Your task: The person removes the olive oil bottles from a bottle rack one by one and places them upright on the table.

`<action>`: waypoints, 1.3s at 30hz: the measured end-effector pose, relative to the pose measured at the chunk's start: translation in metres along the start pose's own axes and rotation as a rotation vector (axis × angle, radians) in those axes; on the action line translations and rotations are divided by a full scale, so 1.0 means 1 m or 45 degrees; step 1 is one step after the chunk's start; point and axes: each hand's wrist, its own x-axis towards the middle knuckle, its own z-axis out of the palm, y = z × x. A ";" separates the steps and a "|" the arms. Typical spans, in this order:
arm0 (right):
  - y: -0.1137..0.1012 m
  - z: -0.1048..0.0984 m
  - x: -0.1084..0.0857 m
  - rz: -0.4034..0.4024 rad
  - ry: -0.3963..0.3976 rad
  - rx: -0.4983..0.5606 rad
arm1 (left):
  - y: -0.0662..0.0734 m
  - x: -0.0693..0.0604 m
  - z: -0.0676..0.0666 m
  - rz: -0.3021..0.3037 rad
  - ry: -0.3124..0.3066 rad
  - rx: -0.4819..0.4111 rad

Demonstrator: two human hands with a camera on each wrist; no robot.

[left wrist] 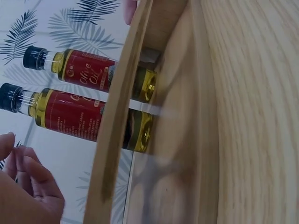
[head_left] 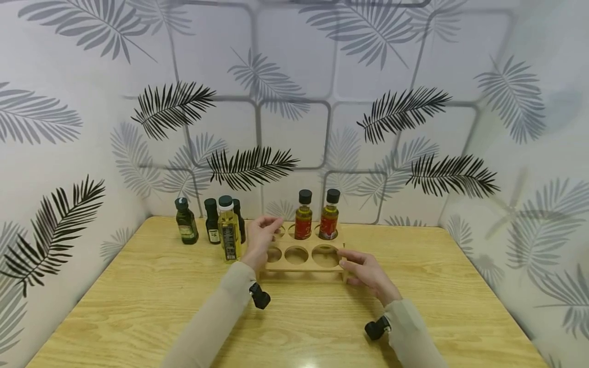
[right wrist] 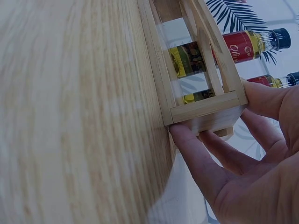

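Wooden rack [head_left: 299, 268] on the counter [head_left: 322, 327], near the back wall [head_left: 294, 133]; upright in its back row, two red-labelled oil bottles [head_left: 303, 226]. At its right end, right hand [head_left: 368, 273], gripping between thumb and extended fingers. Above its left end, left hand [head_left: 259, 240], fingers loosely bent, holding nothing. Just left, yellow oil bottle [head_left: 229, 232] among three darker bottles [head_left: 187, 227].

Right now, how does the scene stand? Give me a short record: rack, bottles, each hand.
rack: wooden, on the table; front row holds no bottle
in rack: two red-labelled bottles, back row
left of rack: four other bottles, one partly hidden
left hand: at the rack's left end, nothing visible in it
right hand: grips the rack's right end
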 end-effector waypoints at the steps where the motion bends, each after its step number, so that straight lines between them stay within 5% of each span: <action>1: 0.000 0.000 0.000 0.003 -0.003 0.000 | 0.000 0.000 0.001 -0.017 -0.007 -0.005; 7: 0.002 0.000 0.002 0.013 0.010 0.004 | 0.002 0.002 0.007 -0.102 -0.087 -0.027; 16: 0.004 -0.001 0.005 0.008 0.025 0.025 | 0.010 0.004 0.022 -0.039 -0.251 0.143; 39: 0.002 0.001 0.001 -0.004 -0.010 0.047 | 0.000 0.023 0.049 0.006 -0.238 0.187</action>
